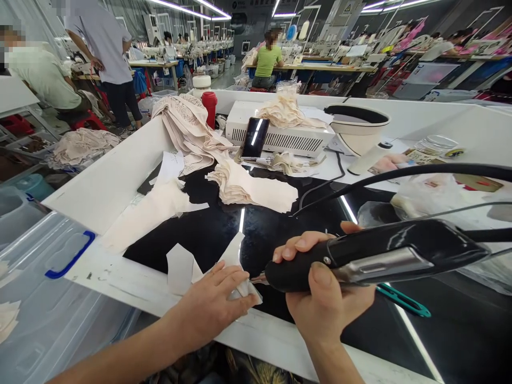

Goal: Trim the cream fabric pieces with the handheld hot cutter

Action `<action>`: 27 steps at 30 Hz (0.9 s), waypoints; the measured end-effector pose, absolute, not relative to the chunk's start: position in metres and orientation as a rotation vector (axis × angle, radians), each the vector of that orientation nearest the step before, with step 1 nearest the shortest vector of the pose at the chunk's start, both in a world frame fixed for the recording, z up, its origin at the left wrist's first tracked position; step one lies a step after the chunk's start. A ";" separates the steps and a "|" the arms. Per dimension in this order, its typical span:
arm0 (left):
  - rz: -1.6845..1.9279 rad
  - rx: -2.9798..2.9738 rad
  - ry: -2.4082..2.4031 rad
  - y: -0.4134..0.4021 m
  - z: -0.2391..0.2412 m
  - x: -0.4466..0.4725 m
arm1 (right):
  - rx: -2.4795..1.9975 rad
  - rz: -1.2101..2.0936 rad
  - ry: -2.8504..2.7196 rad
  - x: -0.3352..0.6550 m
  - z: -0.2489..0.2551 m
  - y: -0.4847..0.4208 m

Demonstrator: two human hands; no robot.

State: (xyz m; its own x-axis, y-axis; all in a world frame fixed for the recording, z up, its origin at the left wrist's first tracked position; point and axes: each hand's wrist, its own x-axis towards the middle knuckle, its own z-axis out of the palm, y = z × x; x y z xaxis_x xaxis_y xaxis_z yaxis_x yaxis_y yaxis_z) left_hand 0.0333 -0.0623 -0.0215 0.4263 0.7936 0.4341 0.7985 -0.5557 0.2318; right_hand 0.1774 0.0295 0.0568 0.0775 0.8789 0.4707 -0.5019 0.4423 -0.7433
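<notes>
My right hand (320,288) is closed around a black hand-held tool (376,255) with a metal tip and black cords trailing to the right. The tip touches a small cream fabric piece (236,261) on the black glossy work surface (264,229). My left hand (212,304) lies flat on that piece with its fingers stretched out, pressing it down just left of the tip.
Cream fabric stacks (248,186) and a long strip (148,213) lie further back. A phone (255,137) leans on a white box (280,133). A white bowl (356,125), teal snips (402,300), a clear bin (48,288) at left. People work behind.
</notes>
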 end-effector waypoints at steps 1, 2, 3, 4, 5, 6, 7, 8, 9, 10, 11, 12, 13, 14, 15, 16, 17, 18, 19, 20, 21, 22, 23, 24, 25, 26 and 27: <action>-0.800 -2.635 -1.484 -0.064 -0.021 0.035 | -0.451 1.090 -1.053 0.178 0.057 0.029; -0.800 -2.630 -1.491 -0.066 -0.020 0.037 | -0.456 1.091 -1.057 0.179 0.056 0.028; -0.794 -2.629 -1.500 -0.067 -0.019 0.039 | -0.459 1.091 -1.061 0.180 0.056 0.027; -0.784 -2.633 -1.506 -0.068 -0.017 0.040 | -0.459 1.088 -1.065 0.180 0.056 0.027; -0.775 -2.641 -1.507 -0.069 -0.015 0.041 | -0.457 1.083 -1.071 0.181 0.056 0.027; -0.774 -2.651 -1.502 -0.069 -0.012 0.041 | -0.453 1.075 -1.077 0.181 0.056 0.027; -0.785 -2.656 -1.489 -0.067 -0.009 0.039 | -0.449 1.066 -1.083 0.182 0.055 0.027; -0.806 -2.659 -1.466 -0.065 -0.005 0.037 | -0.445 1.056 -1.090 0.182 0.055 0.027; -0.832 -2.659 -1.437 -0.062 -0.001 0.035 | -0.439 1.047 -1.097 0.182 0.054 0.027; -0.851 -2.663 -1.399 -0.057 0.002 0.032 | -0.436 1.043 -1.103 0.182 0.054 0.027; -0.860 -2.675 -1.354 -0.053 0.005 0.028 | -0.433 1.043 -1.106 0.182 0.054 0.028; -0.859 -2.695 -1.308 -0.048 0.007 0.025 | -0.432 1.046 -1.107 0.182 0.054 0.027; -0.848 -2.720 -1.263 -0.043 0.009 0.023 | -0.432 1.051 -1.106 0.182 0.054 0.027; -0.835 -2.745 -1.221 -0.039 0.009 0.020 | -0.434 1.056 -1.104 0.182 0.054 0.027; -0.820 -2.770 -1.187 -0.036 0.009 0.018 | -0.436 1.061 -1.100 0.182 0.054 0.027; -0.807 -2.793 -1.164 -0.032 0.008 0.016 | -0.438 1.062 -1.098 0.182 0.054 0.027; -0.793 -2.810 -1.157 -0.030 0.007 0.015 | -0.440 1.062 -1.096 0.182 0.054 0.026; -0.778 -2.822 -1.161 -0.028 0.006 0.013 | -0.443 1.062 -1.097 0.182 0.054 0.026; -0.766 -2.828 -1.170 -0.027 0.004 0.011 | -0.442 1.060 -1.099 0.182 0.054 0.026; -0.756 -2.829 -1.184 -0.026 0.003 0.009 | -0.440 1.059 -1.101 0.182 0.053 0.026; -0.751 -2.823 -1.200 -0.026 0.002 0.007 | -0.436 1.059 -1.104 0.182 0.053 0.025; -0.750 -2.816 -1.215 -0.026 0.001 0.005 | -0.431 1.057 -1.107 0.182 0.053 0.025; -0.748 -2.810 -1.225 -0.027 0.000 0.003 | -0.426 1.055 -1.109 0.183 0.053 0.025; -0.745 -2.807 -1.232 -0.027 -0.001 0.002 | -0.424 1.052 -1.111 0.183 0.052 0.025; -0.741 -2.804 -1.235 -0.028 -0.002 0.001 | -0.425 1.051 -1.111 0.183 0.052 0.024; -0.734 -2.803 -1.237 -0.029 -0.003 0.000 | -0.429 1.052 -1.110 0.183 0.053 0.024; -0.728 -2.800 -1.240 -0.029 -0.004 0.000 | -0.433 1.053 -1.109 0.183 0.053 0.024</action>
State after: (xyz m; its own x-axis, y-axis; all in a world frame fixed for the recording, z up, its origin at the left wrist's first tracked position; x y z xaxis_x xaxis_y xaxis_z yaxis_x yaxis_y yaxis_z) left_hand -0.0002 -0.0292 -0.0037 0.5829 0.7021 0.4089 0.6993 -0.6898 0.1875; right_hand 0.1828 0.0243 0.0530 0.0569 0.8560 0.5138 -0.4683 0.4774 -0.7435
